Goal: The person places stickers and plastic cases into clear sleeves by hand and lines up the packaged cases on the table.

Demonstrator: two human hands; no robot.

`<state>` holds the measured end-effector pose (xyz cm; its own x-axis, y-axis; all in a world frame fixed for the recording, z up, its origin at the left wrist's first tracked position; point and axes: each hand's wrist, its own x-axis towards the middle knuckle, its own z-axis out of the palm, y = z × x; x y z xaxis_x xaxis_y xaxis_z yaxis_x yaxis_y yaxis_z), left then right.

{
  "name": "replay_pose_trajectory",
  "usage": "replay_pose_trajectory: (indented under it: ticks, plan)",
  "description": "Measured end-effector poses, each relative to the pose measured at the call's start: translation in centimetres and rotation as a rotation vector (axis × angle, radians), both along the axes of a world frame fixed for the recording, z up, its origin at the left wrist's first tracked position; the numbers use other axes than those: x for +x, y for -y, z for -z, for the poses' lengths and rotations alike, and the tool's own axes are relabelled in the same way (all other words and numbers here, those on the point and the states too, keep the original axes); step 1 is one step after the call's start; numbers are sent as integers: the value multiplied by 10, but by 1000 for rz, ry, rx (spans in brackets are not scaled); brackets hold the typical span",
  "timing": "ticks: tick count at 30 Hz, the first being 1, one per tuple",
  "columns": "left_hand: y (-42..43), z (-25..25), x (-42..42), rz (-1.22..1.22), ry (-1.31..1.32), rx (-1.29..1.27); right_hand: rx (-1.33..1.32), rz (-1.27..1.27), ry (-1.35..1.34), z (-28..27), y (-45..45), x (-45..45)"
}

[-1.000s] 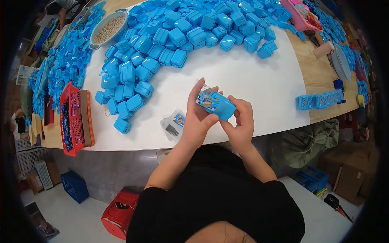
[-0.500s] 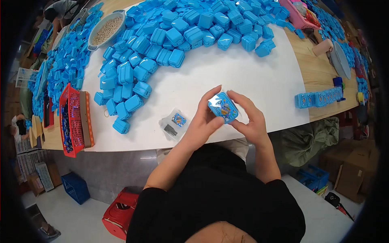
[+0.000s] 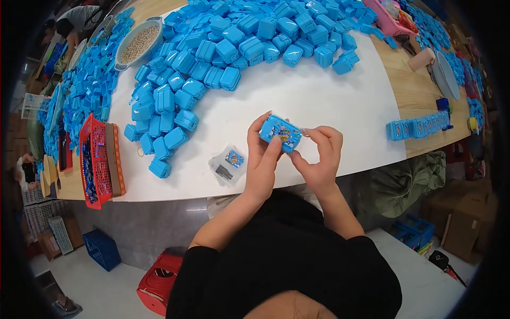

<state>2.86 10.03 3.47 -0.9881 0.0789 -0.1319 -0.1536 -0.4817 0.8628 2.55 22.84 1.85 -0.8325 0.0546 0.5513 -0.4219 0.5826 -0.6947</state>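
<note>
My left hand [image 3: 261, 169] is wrapped round a small blue plastic box [image 3: 280, 133], its thumb lying across the lid. A colourful cartoon sticker covers the top of the box. At the box's right end, my right hand [image 3: 320, 159] has its thumb and forefinger bent against the edge. A clear packet of stickers [image 3: 227, 166] lies on the white sheet [image 3: 297, 93], left of my left hand. Plain blue boxes [image 3: 227, 51] are heaped beyond the hands.
A row of stickered blue boxes [image 3: 418, 127] stands at the right edge. To the left are a red basket [image 3: 94, 165] and a bowl of pale beads [image 3: 139, 45]. A pink basket [image 3: 390, 21] sits at the back right. Another person [image 3: 77, 24] bends at the far left.
The blue box has shifted slightly left and turned in my hands. My left thumb now lies over the lid, and my right hand has moved to the box's right end with fingers more curled.
</note>
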Motion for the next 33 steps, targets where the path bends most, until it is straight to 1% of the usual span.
replay_pose_trajectory:
  ticks: [5,9,10,14,19,25,29,31,33]
  plan:
    - [-1,-1,-2,-15,-19,61,-25,-26,17,-3,-1,-2]
    - [1,-1,-7,-2,1,213,-35,-13,5,-1,-5,-2]
    - [0,0,-7,0,2,214,-34,-11,6,-1,-5,-1]
    - [-1,-1,-7,-24,-27,-135,217,37,-157,-1,-4,2]
    - [-7,-8,-8,-70,5,-113,93,17,-82,0,-5,-1]
    - [-8,-8,-10,-54,60,-60,-19,-5,38,2,-5,5]
    - [-7,1,-13,-124,2,-332,-79,13,-58,-3,-9,11]
    - [-20,8,-14,-59,10,-258,149,-66,5,-8,-8,11]
    - [-29,19,-9,-3,63,-166,195,-5,11,12,-25,13]
